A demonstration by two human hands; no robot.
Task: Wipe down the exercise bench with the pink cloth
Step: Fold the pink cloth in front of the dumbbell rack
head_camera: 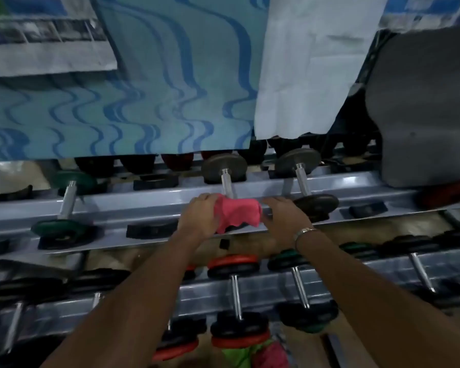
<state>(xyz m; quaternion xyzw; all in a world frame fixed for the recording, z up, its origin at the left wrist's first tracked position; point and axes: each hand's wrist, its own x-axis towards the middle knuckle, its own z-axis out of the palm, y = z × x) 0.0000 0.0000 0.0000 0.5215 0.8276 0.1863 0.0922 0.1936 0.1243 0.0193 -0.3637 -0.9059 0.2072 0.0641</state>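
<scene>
Forearms, pink cloth [237, 212] seemingly between hands

Bare forearms, no sleeves — a metal bracelet [304, 233], perhaps a watch, on the right wrist.

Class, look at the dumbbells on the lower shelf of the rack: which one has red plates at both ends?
The middle dumbbell, below the pink cloth: red plates at both ends, while its neighbours' plates look black or green.

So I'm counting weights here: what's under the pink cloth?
The pink cloth drapes a dumbbell on the rack; its handle and far plate show, the near plate is mostly covered.
</scene>
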